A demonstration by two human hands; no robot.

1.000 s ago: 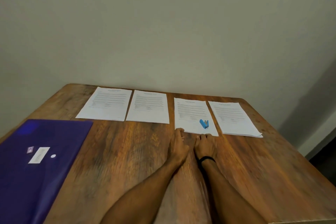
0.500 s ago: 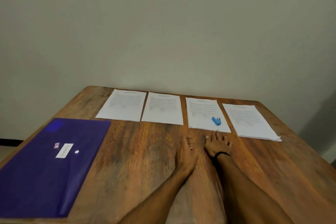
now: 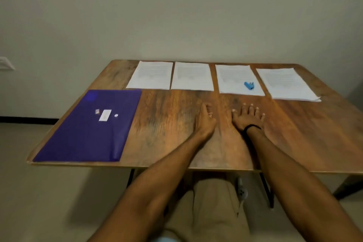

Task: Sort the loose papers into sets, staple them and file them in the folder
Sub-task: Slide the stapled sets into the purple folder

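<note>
Wood-grain tabletop, brown and smooth with rounded corners, fills mid-frame against a plain pale wall over a beige floor. Along its far edge lie four white rectangular sets of printed sheets, long sides running toward the wall: first stack, second stack, third stack and a thicker fourth stack at upper right. A small blue stapler rests low on the third, its length running roughly left to right. The glossy purple folder lies flat at left, closed, a white label on it. My left hand and right hand rest on bare wood at centre, grasping nothing, the right's fingers spread flat.
</note>
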